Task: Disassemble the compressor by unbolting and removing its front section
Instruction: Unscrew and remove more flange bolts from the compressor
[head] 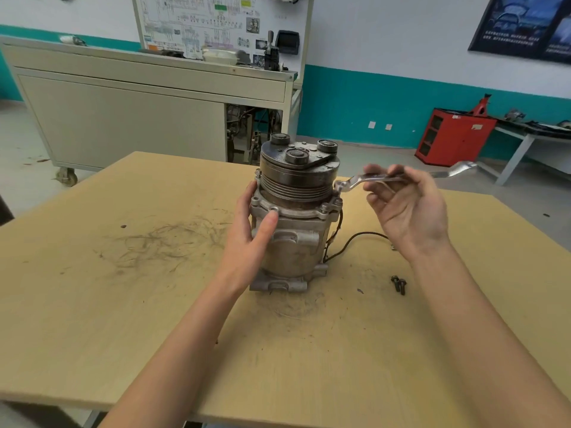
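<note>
A grey metal compressor (pixel 293 242) stands upright mid-table, its dark pulley and clutch plate (pixel 298 171) on top. My left hand (pixel 251 239) wraps around its left side, thumb on the flange by an empty bolt hole. My right hand (pixel 404 208) holds a silver wrench (pixel 370 179) between thumb and fingers. The wrench's ring end sits on a bolt at the flange's right edge (pixel 338 186). Two removed bolts (pixel 399 284) lie on the table to the right. Another flange bolt (pixel 324 207) is still seated at the front right.
The tan wooden table (pixel 154 304) is scuffed with dirt marks. A black wire (pixel 355 239) trails from the compressor to the right. A grey wheeled cabinet (pixel 139 118) stands behind, a red cabinet (pixel 454 135) at the right wall.
</note>
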`<state>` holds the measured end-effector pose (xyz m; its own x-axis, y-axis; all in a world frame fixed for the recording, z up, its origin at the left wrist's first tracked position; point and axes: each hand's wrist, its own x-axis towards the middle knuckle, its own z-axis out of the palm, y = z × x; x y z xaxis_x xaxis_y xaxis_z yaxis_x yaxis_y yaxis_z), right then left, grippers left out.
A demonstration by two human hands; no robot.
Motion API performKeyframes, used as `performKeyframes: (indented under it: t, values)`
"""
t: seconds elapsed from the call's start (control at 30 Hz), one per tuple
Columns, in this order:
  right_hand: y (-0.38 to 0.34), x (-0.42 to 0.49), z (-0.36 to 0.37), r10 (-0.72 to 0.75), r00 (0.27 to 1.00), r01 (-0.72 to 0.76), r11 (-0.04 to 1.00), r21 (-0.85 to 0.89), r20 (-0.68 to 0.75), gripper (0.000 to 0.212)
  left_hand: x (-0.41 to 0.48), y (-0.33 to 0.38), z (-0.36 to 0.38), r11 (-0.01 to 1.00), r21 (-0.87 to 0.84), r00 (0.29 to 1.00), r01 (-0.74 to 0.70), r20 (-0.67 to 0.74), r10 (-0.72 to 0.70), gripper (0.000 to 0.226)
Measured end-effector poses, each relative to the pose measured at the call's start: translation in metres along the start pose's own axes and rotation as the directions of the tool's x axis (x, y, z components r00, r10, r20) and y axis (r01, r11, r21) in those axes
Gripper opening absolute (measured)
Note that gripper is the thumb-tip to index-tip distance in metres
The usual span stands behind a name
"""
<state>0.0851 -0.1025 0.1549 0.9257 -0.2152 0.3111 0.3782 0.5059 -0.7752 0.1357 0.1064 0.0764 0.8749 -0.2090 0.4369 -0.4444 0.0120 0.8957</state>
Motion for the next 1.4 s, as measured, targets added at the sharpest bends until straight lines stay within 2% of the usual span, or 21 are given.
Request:
performKeyframes:
  t: [0.07, 0.1, 0.17, 0.2, 0.3, 0.37, 0.43, 0.67, 0.8, 0.97, 1.17, 1.23, 1.33, 1.4]
  values:
    - [-0.015, -0.003, 0.004, -0.104, 0.995, 0.101, 0.973, -0.206, -0.004, 0.033, 0.000, -0.001, 0.000, 1.000, 0.002, 1.000, 0.008, 0.000, -0.008, 0.077]
    - [-0.020, -0.006, 0.006, -0.164, 0.986, 0.150, 0.916, -0.372, -0.008, 0.031, 0.000, -0.001, 0.000, 1.000, 0.006, 1.000, 0.011, -0.001, -0.011, 0.077]
    - [-0.020, -0.012, 0.013, -0.235, 0.972, 0.178, 0.698, -0.694, 0.013, 0.027, 0.000, -0.002, 0.000, 1.000, 0.009, 1.000, 0.014, -0.004, -0.014, 0.078]
    - [-0.015, -0.016, 0.017, -0.223, 0.974, 0.162, 0.578, -0.799, 0.037, 0.025, 0.000, -0.002, 0.000, 1.000, 0.009, 1.000, 0.015, -0.005, -0.015, 0.079]
    - [0.009, -0.023, 0.028, -0.107, 0.985, 0.154, 0.235, -0.960, 0.132, 0.015, 0.000, -0.002, 0.000, 1.000, 0.010, 1.000, 0.009, -0.008, -0.008, 0.083]
    - [0.021, -0.023, 0.029, -0.107, 0.981, 0.161, 0.002, -0.987, 0.159, 0.019, -0.001, 0.000, 0.000, 1.000, 0.019, 1.000, 0.006, -0.007, -0.006, 0.082]
    - [0.027, -0.022, 0.029, -0.156, 0.974, 0.157, -0.069, -0.985, 0.166, 0.023, -0.001, 0.001, 0.000, 1.000, 0.024, 1.000, 0.005, -0.010, -0.005, 0.079]
    - [0.031, -0.019, 0.029, -0.186, 0.961, 0.196, -0.073, -0.978, 0.206, 0.016, -0.001, 0.002, 0.000, 1.000, 0.018, 1.000, 0.003, -0.013, -0.003, 0.079]
    - [0.029, -0.018, 0.030, -0.184, 0.960, 0.206, -0.039, -0.978, 0.209, 0.013, -0.001, 0.001, 0.000, 1.000, 0.010, 1.000, 0.002, -0.014, -0.001, 0.079]
    - [0.026, -0.017, 0.032, -0.182, 0.968, 0.184, 0.053, -0.982, 0.171, 0.010, 0.000, 0.001, 0.000, 1.000, 0.002, 1.000, -0.004, -0.012, 0.004, 0.079]
    - [0.023, -0.019, 0.035, -0.150, 0.972, 0.191, 0.068, -0.979, 0.179, 0.011, 0.001, -0.002, 0.000, 1.000, 0.008, 1.000, -0.007, -0.018, 0.007, 0.077]
    - [0.015, -0.021, 0.034, -0.142, 0.980, 0.166, 0.173, -0.971, 0.142, 0.012, 0.002, -0.003, 0.000, 1.000, 0.008, 1.000, -0.004, -0.013, 0.004, 0.077]
    - [-0.008, -0.022, 0.035, -0.053, 0.994, 0.105, 0.491, -0.865, 0.091, 0.022, 0.001, -0.004, -0.001, 1.000, 0.005, 1.000, 0.001, -0.008, -0.001, 0.077]
    - [-0.019, -0.023, 0.036, -0.027, 0.994, 0.097, 0.631, -0.770, 0.103, 0.029, 0.002, -0.004, 0.000, 1.000, 0.004, 1.000, 0.001, -0.011, 0.000, 0.077]
